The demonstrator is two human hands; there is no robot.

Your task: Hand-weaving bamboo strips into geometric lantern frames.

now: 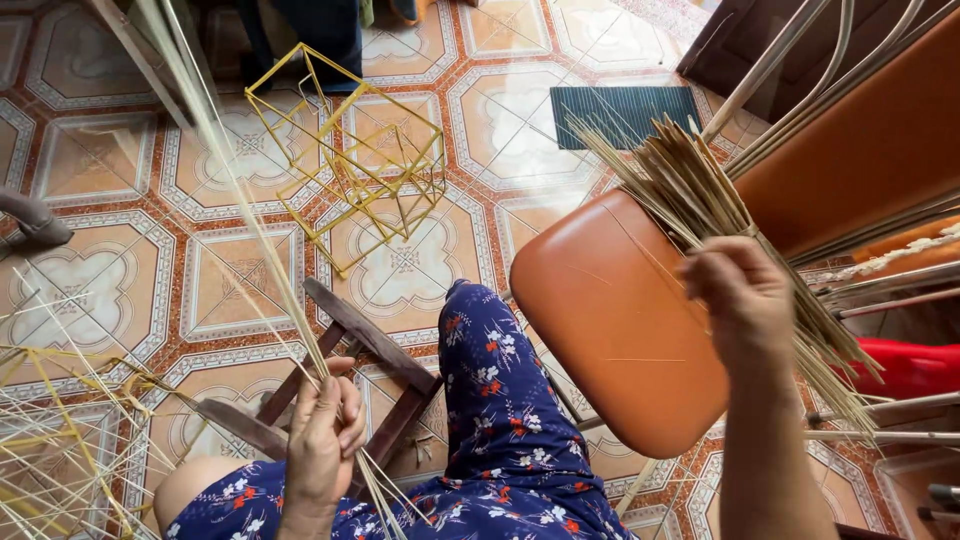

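At the far left, loose straws lie spread on the tiled floor. The left hand is low in the view, its fingers closed around a few long thin sticks that run up and away to the upper left; their lower ends fan out over the blue flowered lap. Beyond the hand stands a dark wooden stool, and farther off a yellow stick frame sits on the floor. An orange chair seat lies to the right. Above it the right hand grips a thick bundle, fingers wrapped shut around its middle.
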